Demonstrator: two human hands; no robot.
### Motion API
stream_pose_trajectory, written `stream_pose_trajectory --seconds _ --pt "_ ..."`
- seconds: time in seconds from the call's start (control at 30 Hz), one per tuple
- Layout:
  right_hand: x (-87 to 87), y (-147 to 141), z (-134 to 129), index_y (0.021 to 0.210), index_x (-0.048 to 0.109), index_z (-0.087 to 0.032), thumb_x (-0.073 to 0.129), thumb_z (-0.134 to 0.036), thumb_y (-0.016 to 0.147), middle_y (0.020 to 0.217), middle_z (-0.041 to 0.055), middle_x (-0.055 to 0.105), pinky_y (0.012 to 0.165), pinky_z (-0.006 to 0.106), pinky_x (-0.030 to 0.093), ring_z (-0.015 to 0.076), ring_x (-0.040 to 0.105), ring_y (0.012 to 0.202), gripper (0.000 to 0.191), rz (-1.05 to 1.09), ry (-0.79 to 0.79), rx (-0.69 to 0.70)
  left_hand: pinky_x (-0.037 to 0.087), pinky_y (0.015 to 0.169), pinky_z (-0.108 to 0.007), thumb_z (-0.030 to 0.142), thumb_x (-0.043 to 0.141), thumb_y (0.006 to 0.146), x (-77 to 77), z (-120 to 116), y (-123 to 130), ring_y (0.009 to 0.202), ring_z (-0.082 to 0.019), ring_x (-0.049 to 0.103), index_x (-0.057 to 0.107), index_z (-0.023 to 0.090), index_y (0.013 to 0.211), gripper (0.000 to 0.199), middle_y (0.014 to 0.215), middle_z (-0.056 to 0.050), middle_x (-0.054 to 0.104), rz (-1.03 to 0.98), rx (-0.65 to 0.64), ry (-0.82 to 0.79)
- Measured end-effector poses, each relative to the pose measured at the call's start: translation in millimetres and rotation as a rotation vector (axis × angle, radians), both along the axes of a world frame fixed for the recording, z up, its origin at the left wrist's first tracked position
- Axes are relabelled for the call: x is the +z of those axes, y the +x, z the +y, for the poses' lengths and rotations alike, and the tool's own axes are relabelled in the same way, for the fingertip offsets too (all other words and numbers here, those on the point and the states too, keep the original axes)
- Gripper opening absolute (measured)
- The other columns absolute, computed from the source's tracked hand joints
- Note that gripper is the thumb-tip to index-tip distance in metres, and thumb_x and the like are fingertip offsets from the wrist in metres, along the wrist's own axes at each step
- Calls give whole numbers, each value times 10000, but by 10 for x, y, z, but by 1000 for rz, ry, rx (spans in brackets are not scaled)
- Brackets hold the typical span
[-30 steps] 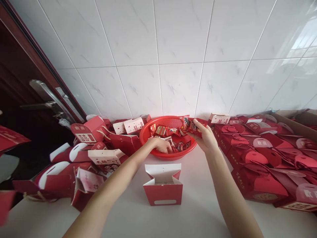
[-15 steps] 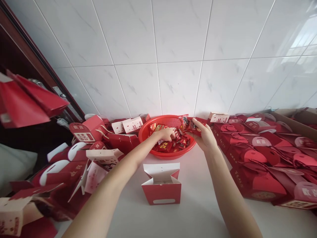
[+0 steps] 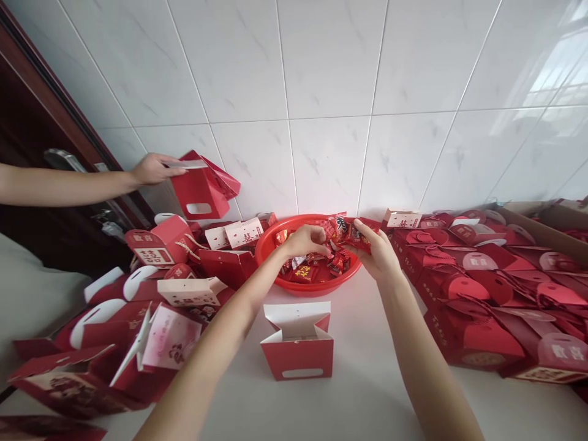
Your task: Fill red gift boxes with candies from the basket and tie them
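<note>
My left hand (image 3: 309, 241) is over the red plastic basket (image 3: 316, 289), thumb and fingers pinched together; what is between the fingertips is too small to make out. Wrapped candies (image 3: 304, 274) lie in the basket beneath it. At the basket's right rim my right hand (image 3: 377, 250) is closed around several red candy packets (image 3: 358, 236), one with black lettering. An open red box (image 3: 299, 360) with a white inside stands upright on the white table (image 3: 358, 380), in front of the basket and between my forearms.
Another person's hand (image 3: 154, 169) holds red boxes (image 3: 201, 191) above the left side. Open and folded red boxes (image 3: 156, 245) crowd the left. Rows of closed red boxes (image 3: 487, 331) fill the right. Tiled wall (image 3: 331, 159) stands behind.
My left hand has risen slightly from the candies, its fingers now pinched. The other person's hand has come into view, and the red boxes at the left have moved right. My right hand keeps its packets.
</note>
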State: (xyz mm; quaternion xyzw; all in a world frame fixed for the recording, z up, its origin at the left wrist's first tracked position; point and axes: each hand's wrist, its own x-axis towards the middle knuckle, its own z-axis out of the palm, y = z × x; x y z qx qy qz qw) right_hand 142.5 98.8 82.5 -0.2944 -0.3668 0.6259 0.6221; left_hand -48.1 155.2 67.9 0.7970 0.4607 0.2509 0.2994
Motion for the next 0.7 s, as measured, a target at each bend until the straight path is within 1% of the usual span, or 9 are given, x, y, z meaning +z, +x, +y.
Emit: stream_pose_trajectory --seconds 0.07,0.13,0.2,0.23,0.33,0.4,0.47,0.57,0.7 --pt "15 4 -13 720 729 -184 921 -380 571 751 2 739 651 264 614 170 706 753 312 0 2 1 464 641 -258 455 816 632 179 -174 -83 666 -123 567 524 185 719 407 716 36 581 -232 18 17" --pt "32 6 -33 733 736 -185 919 -379 573 763 3 741 664 269 617 172 707 765 311 -5 5 12 491 661 -269 491 828 651 366 -406 -175 664 -127 591 581 172 801 430 725 25 614 -384 26 4" --pt "52 6 -63 757 747 -187 918 -382 575 781 7 747 675 278 619 175 709 770 317 -18 13 32 514 675 -285 502 786 735 544 -681 -268 672 -145 634 632 162 901 409 738 -4 663 -417 10 -9" --pt "64 4 -82 767 752 -187 917 -385 576 789 9 749 677 279 618 176 709 771 321 -27 22 45 525 693 -291 478 774 767 623 -826 -309 704 -159 657 656 159 932 378 766 -23 688 -409 -17 11" --pt "102 -6 -150 771 757 -186 916 -397 583 783 6 749 668 262 610 166 703 759 324 -49 57 88 539 817 -316 354 727 849 789 -1227 -385 872 -199 697 711 174 925 196 900 -61 743 -263 -164 82" --pt "123 -15 -196 777 760 -189 914 -402 591 773 -3 747 652 245 602 156 700 742 322 -68 77 111 519 915 -326 294 709 862 826 -1426 -385 997 -217 689 729 189 894 112 1019 -68 749 -135 -229 117" --pt "136 -26 -237 784 761 -194 910 -411 599 771 -8 748 642 241 598 156 701 734 322 -93 86 121 499 962 -326 279 711 852 811 -1558 -362 1090 -231 665 741 202 879 87 1148 -68 723 0 -242 116" --pt "145 -40 -288 792 762 -195 897 -427 625 785 0 756 662 258 602 170 711 752 316 -119 117 131 488 971 -311 279 730 822 747 -1663 -355 1169 -244 630 758 232 943 133 1310 -55 647 164 -183 86" --pt "171 -37 -356 822 771 -204 871 -426 670 804 11 763 688 290 605 191 721 776 287 -144 181 174 484 966 -294 292 656 866 671 -1754 -470 1173 -241 630 786 256 902 140 1368 -34 612 282 -102 48"
